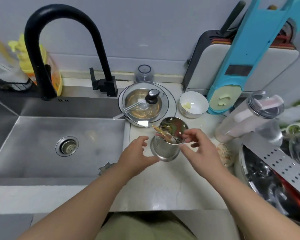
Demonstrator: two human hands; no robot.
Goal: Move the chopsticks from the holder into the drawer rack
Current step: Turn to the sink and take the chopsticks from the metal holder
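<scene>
No legible text, label or number — anywhere on the counter.

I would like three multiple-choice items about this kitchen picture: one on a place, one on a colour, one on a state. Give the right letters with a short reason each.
1. Where does the steel holder stand?
A. inside the sink
B. on the counter, right of the sink
C. on the glass lid

2. What colour is the faucet?
A. black
B. chrome
C. white

3. What state are the chopsticks in?
A. lying in the white bowl
B. lying in the sink
C. still in the holder

Answers:
1 B: it sits on the counter between the left hand and right hand.
2 A: the curved spout is matte black.
3 C: their tips lean over its rim.
</scene>
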